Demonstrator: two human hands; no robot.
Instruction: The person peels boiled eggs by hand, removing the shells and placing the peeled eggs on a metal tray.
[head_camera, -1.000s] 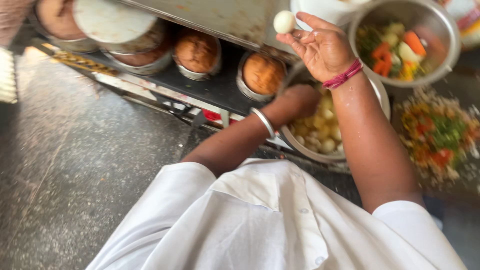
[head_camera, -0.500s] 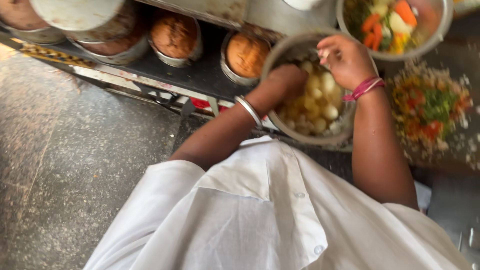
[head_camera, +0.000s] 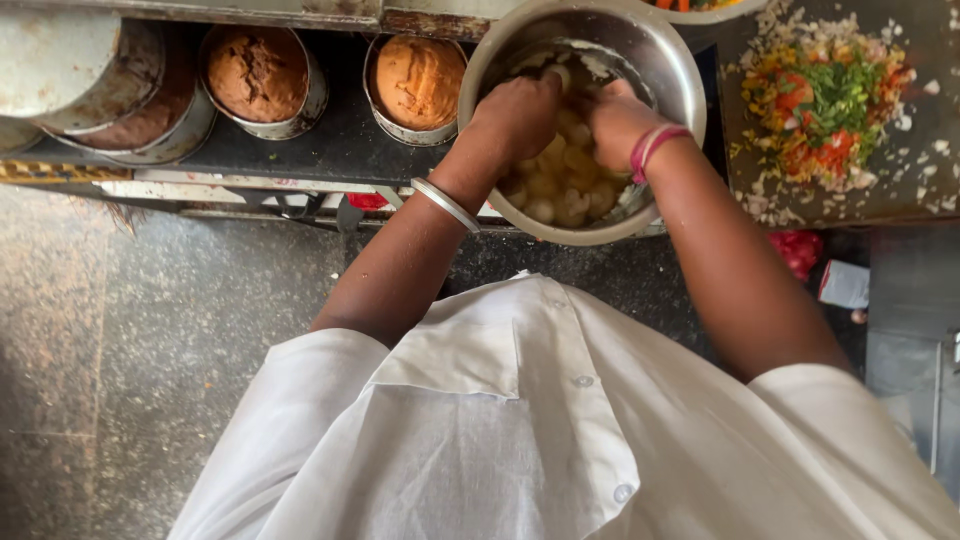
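Observation:
A large steel bowl (head_camera: 676, 66) stands at the counter's edge, filled with pale peeled potatoes (head_camera: 563, 188). Both my hands are down inside it. My left hand (head_camera: 517, 112), with a silver bangle on the wrist, presses into the potatoes with fingers curled. My right hand (head_camera: 616, 118), with pink thread bands on the wrist, digs in beside it, fingers also curled among the potatoes. The fingertips are hidden in the pile, so I cannot tell what each hand grips.
Steel tins of brown spice (head_camera: 258, 72) and orange spice (head_camera: 418, 80) sit left of the bowl. A heap of chopped vegetables (head_camera: 826, 100) lies on the counter at right. Another steel pot (head_camera: 90, 70) is far left. Grey stone floor lies below.
My right hand, which held a single peeled potato up above the bowls, has come down into the big bowl. Both hands now work in the potatoes; the view has shifted closer.

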